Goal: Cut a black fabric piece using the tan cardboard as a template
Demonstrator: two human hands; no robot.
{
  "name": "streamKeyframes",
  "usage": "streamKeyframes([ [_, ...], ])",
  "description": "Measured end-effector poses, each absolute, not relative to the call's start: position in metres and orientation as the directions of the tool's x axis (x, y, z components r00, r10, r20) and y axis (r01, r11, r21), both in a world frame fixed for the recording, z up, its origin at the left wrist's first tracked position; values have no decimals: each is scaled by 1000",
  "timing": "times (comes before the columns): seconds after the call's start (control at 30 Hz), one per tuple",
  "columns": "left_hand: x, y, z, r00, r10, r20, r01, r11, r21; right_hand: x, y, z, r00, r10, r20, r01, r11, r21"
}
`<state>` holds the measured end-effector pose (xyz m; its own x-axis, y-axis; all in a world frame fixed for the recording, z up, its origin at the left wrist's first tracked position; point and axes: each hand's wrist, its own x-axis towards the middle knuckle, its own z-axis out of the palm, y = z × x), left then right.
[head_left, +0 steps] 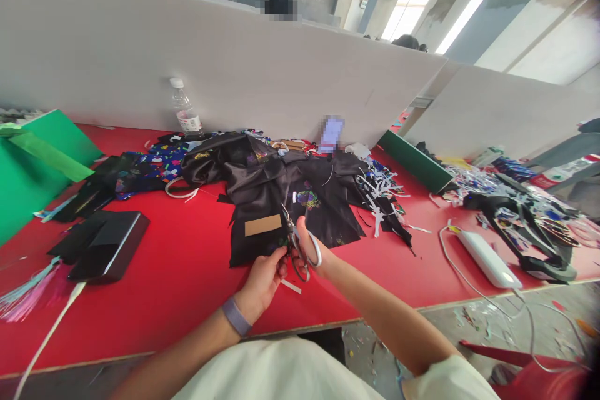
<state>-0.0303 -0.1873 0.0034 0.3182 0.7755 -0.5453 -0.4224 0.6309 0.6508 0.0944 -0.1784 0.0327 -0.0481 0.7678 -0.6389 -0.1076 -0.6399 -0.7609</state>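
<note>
My right hand (pixel 313 251) grips a pair of scissors (pixel 295 242) by the handles, blades pointing up and away into black satin fabric (pixel 281 190) spread on the red table (pixel 187 275). My left hand (pixel 263 281) pinches the near edge of that black fabric just left of the scissors. A tan rectangular patch (pixel 263 225) lies on the cloth beside the blades, and a colourful embroidered motif (pixel 308 200) sits a little farther back.
A black box (pixel 109 245) and a tassel (pixel 28 292) lie at the left, with green card (pixel 32 162) behind. A water bottle (pixel 185 110) stands by the white partition (pixel 234 62). A white power bank (pixel 487 257) with cable, scraps and another work area lie at the right.
</note>
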Motion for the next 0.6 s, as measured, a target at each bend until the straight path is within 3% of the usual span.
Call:
streamKeyframes([
  [0.6, -30, -187, 1, 316, 764, -563, -460, 642, 613, 95, -177, 31, -22, 756, -654, -78, -653, -753],
])
